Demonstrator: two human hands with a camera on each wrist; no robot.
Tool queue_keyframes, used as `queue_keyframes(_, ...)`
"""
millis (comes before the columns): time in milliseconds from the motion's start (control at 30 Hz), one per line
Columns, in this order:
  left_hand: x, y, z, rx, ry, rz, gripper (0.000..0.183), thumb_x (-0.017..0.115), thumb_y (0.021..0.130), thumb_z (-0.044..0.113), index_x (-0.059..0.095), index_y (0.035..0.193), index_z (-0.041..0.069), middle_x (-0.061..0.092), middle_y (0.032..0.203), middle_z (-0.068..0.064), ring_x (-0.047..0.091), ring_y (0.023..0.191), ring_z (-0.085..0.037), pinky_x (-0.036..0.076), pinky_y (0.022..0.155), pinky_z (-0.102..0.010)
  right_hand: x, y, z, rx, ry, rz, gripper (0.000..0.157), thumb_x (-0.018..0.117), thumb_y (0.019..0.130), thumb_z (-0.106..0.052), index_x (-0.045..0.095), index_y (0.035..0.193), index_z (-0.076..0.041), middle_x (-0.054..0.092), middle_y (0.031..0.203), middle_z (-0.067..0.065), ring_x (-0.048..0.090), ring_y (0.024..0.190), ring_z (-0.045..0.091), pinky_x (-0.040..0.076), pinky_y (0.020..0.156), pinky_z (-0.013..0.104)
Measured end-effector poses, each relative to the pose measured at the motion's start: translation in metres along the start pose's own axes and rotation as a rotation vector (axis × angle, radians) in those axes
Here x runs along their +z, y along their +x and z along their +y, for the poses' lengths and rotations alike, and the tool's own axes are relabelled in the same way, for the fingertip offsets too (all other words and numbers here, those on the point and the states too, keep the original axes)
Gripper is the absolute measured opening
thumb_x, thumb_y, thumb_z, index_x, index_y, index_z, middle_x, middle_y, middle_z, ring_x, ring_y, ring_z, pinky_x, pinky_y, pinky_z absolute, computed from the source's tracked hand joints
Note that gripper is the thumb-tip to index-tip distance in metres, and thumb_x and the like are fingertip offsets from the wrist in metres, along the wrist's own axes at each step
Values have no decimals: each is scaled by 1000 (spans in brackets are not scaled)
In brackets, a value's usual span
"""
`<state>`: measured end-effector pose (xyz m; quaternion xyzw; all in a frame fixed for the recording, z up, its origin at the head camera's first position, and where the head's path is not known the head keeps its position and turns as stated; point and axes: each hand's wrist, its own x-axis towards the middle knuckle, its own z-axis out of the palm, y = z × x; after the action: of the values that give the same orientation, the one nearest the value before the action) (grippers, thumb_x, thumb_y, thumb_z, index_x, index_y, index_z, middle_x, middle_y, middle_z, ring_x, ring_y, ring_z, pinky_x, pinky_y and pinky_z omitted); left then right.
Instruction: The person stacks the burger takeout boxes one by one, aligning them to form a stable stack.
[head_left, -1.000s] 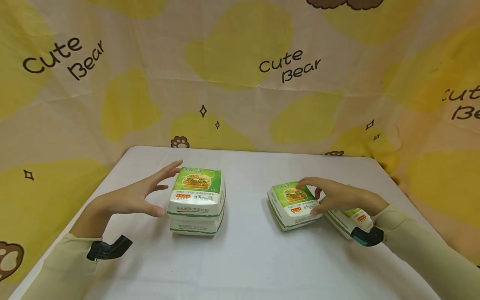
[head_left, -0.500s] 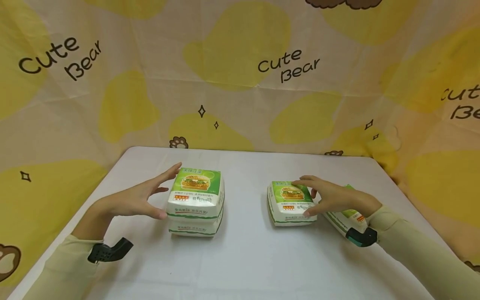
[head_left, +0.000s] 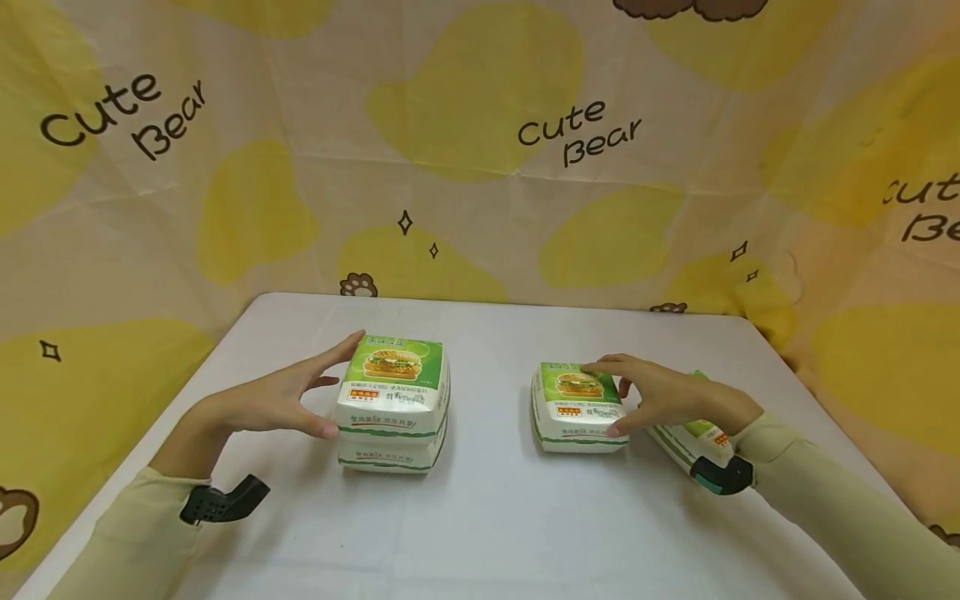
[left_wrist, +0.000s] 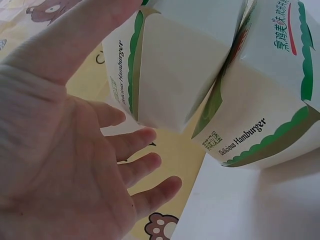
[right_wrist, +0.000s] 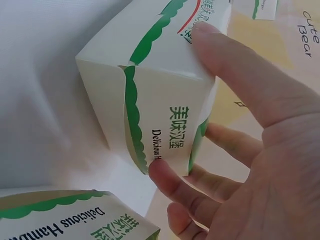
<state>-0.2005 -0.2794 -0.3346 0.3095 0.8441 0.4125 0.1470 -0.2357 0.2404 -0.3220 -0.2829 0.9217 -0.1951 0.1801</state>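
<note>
On the left of the table, two green-and-white hamburger boxes are stacked. My left hand (head_left: 273,400) is at the left side of the upper box (head_left: 393,379), thumb near its front corner and index finger by its back corner. The lower box (head_left: 390,456) shows only below it. In the left wrist view the other fingers of that hand are spread loosely, holding nothing. To the right, a single hamburger box (head_left: 577,408) sits on the table, and my right hand (head_left: 667,396) holds its right side. Its thumb presses the front face, with fingers bent against the side and back.
Another hamburger box (head_left: 693,437) lies to the right, partly hidden under my right hand and wrist. The white table (head_left: 487,517) ends at a yellow patterned cloth (head_left: 465,125) behind. Black straps are on both wrists.
The box in my right hand has turned square to the table and shifted slightly left. My left hand has drawn a little closer to the stack, which stays put.
</note>
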Motion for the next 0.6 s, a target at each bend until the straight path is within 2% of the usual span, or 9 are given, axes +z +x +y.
queue_keyframes(267,-1,0,-1,-23,16,-1,117,81,80,21,1,164,27,6,171,-19,27,143,-62,31,107,-79,0,2,2,-39,-15,78,91,85,79,-45,43,153,-15,44,150,15,50,106,26,42,74,29)
queue_keyframes(467,-1,0,-1,-14,16,-3,115,81,80,21,2,164,28,10,170,-19,28,142,-62,31,106,-79,-6,6,2,-63,8,143,89,84,79,-44,43,153,-18,44,151,14,50,108,26,45,83,36)
queue_keyframes(600,-1,1,-1,-12,10,-3,115,81,80,20,3,164,27,10,170,-20,27,143,-62,31,107,-79,-13,8,-3,-81,41,197,85,84,80,-41,44,153,-20,44,150,12,50,108,26,45,84,36)
